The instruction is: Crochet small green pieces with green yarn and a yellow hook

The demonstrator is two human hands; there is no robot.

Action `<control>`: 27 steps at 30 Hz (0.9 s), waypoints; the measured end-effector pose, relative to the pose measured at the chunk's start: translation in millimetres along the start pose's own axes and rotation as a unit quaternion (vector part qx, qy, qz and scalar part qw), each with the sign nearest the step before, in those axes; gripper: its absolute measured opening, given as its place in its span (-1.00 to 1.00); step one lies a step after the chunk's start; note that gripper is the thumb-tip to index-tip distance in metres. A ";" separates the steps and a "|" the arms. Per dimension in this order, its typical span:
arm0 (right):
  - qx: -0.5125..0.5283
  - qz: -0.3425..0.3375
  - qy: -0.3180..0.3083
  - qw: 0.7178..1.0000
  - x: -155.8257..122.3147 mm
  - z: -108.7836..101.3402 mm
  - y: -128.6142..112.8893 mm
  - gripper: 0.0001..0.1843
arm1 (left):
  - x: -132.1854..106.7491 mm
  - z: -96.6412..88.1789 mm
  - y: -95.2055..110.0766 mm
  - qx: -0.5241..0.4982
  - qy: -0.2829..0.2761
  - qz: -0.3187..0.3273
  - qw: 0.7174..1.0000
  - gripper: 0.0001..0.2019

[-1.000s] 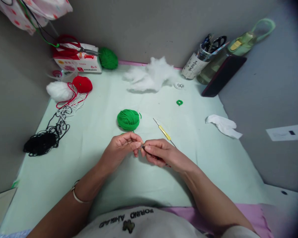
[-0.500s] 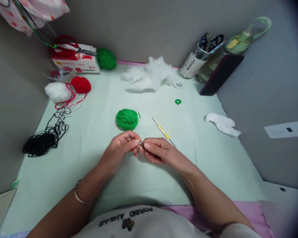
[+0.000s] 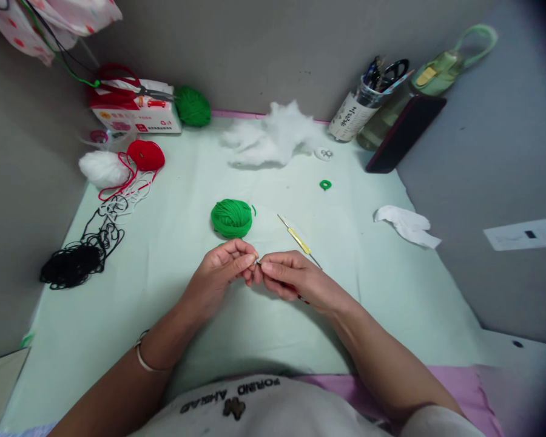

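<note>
Two bare hands meet, fingertip to fingertip, over a pale green tabletop (image 3: pixel 182 340).
Left hand (image 3: pixel 222 270): thumb pressed against fingertips; cannot tell what is pinched, the spot too small. Right hand (image 3: pixel 295 273): fingers curled, thumb and forefinger pinching a slim dark item (image 3: pixel 260 264), its tip at the left fingertips, most of it hidden in the grip; kind unclear. Green yarn ball (image 3: pixel 232 218) on the table just beyond the left hand. Yellow-handled crochet hook (image 3: pixel 299 240) lies slantwise, near end just beside the right hand. Small green yarn ring (image 3: pixel 325 184) farther off, near white fluffy stuffing (image 3: pixel 277 136). Left side: tangled black yarn (image 3: pixel 73 265), red yarn (image 3: pixel 146 156). Crumpled white tissue (image 3: pixel 407 226) well to the right.
</note>
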State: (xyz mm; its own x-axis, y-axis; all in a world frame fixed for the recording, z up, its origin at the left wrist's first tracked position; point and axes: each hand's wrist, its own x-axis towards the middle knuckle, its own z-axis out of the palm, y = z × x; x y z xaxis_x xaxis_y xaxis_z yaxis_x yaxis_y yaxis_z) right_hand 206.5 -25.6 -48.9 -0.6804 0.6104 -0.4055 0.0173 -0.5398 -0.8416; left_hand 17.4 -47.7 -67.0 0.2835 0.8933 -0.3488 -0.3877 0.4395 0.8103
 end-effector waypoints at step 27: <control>-0.190 -0.039 0.052 0.980 -9.8 8.6 -9.2 -0.59 | 1.7 -12.4 -2.1 0.093 -0.037 0.034 0.994 -0.81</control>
State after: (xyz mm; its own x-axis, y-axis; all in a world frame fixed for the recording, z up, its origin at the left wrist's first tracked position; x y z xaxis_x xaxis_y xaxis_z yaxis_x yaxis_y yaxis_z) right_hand 206.7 -31.6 -34.1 -0.6132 0.7071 -0.3522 0.2535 -0.2461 -0.9355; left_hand 7.9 -45.9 -75.1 0.3281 0.9077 -0.2614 -0.2415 0.3481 0.9058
